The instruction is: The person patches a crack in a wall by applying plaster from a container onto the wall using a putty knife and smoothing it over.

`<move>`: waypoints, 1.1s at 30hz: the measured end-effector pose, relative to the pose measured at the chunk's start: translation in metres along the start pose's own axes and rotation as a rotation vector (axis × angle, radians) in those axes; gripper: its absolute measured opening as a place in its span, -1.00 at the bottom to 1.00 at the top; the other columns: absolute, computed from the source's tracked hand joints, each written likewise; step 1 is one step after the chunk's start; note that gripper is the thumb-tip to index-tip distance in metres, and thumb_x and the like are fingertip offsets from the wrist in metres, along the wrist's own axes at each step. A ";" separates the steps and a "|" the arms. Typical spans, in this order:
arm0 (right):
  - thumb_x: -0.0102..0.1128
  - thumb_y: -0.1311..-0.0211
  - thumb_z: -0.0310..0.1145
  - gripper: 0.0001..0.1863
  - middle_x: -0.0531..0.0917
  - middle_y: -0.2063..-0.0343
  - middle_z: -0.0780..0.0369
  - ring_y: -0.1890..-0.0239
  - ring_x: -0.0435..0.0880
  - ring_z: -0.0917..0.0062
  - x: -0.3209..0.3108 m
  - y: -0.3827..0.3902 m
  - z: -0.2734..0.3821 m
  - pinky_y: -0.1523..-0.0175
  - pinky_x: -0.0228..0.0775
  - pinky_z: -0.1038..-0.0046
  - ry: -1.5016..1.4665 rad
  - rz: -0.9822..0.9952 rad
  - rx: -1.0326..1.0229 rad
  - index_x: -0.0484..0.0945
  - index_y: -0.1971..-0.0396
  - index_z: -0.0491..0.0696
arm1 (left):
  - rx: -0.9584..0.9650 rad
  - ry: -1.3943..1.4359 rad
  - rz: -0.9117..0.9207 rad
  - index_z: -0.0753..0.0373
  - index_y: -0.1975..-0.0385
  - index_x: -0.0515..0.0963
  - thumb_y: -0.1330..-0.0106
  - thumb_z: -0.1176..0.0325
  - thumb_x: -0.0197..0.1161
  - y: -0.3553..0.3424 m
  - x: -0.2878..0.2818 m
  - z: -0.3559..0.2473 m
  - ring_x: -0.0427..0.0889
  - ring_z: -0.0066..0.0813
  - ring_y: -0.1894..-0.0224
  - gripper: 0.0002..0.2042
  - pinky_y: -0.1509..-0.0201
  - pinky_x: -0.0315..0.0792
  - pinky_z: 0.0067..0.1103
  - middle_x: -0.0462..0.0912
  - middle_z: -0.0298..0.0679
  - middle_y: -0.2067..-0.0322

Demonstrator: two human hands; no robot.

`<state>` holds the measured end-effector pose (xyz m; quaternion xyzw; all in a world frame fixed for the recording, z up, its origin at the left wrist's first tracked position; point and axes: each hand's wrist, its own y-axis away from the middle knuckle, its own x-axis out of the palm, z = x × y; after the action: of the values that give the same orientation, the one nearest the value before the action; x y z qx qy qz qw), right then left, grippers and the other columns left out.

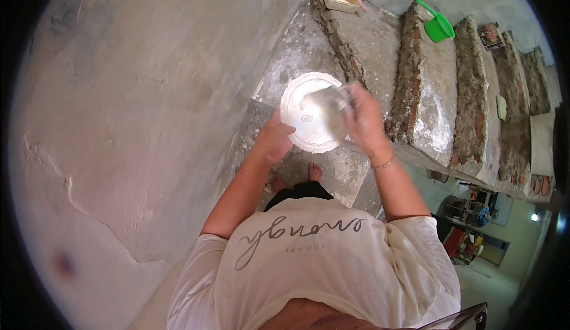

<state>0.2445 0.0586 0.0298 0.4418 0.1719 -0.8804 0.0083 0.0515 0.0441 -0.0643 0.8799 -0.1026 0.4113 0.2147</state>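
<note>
In front of me is a round white bucket (287,95) with white paste crusted round its rim. My left hand (275,139) is closed on the bucket's left side, the thumb over the rim. My right hand (364,122) is closed round the handle of a flat-bladed scraper (324,102), which is smeared by motion. The blade lies over the bucket's mouth, and I cannot tell how deep it reaches. White paste (309,129) with a few lumps shows inside the bucket.
Rough brick-and-cement steps (436,101) run along the right. On them are a green dipper (439,28), a rectangular tub (342,0) with a pink-handled tool, and a pale lump (502,108). A plastered wall (136,104) fills the left. My bare feet (314,171) stand below the bucket.
</note>
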 end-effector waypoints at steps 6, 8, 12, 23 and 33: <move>0.10 0.08 -0.51 -0.78 0.52 0.47 0.07 0.39 0.50 0.12 -0.017 -0.022 -0.019 0.30 0.35 0.17 0.196 0.022 -0.047 0.44 0.34 -0.05 | -0.036 0.055 0.047 0.32 -0.20 0.15 0.05 0.71 -0.09 -0.002 0.009 -0.011 0.33 -0.22 -0.19 -0.35 -0.28 0.23 -0.32 0.33 -0.09 -0.13; 0.09 0.07 -0.51 -0.80 0.51 0.49 0.06 0.41 0.51 0.13 -0.006 -0.009 -0.007 0.33 0.35 0.17 0.299 0.037 -0.092 0.44 0.35 -0.04 | 0.002 0.084 0.003 0.32 -0.19 0.15 0.05 0.71 -0.09 -0.006 0.011 -0.007 0.33 -0.22 -0.19 -0.35 -0.28 0.23 -0.31 0.33 -0.09 -0.13; 0.09 0.04 -0.58 -0.80 0.52 0.46 0.07 0.35 0.52 0.13 0.010 0.022 0.004 0.30 0.37 0.21 0.283 0.078 0.125 0.45 0.35 -0.05 | 0.090 0.142 -0.065 0.30 -0.18 0.15 0.04 0.71 -0.09 -0.010 0.016 0.001 0.34 -0.22 -0.19 -0.37 -0.29 0.22 -0.29 0.33 -0.09 -0.12; 0.13 0.06 -0.52 -0.76 0.49 0.49 0.05 0.38 0.50 0.11 0.011 -0.005 -0.006 0.31 0.33 0.18 0.217 -0.068 0.029 0.44 0.30 -0.05 | -0.002 0.208 -0.014 0.28 -0.19 0.16 0.09 0.72 -0.08 -0.015 0.019 0.010 0.33 -0.17 -0.20 -0.33 -0.28 0.23 -0.26 0.34 -0.08 -0.12; 0.12 0.02 -0.61 -0.77 0.54 0.44 0.14 0.33 0.56 0.35 0.033 0.036 -0.011 0.26 0.38 0.37 -0.093 0.137 0.070 0.45 0.30 -0.08 | 0.022 0.272 0.026 0.29 -0.21 0.17 0.11 0.63 0.02 -0.012 -0.022 0.024 0.35 -0.15 -0.18 -0.30 -0.27 0.25 -0.24 0.36 -0.08 -0.11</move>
<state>0.2384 0.0326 -0.0128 0.4110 0.1096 -0.9029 0.0611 0.0583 0.0441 -0.0985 0.8169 -0.0797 0.5306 0.2117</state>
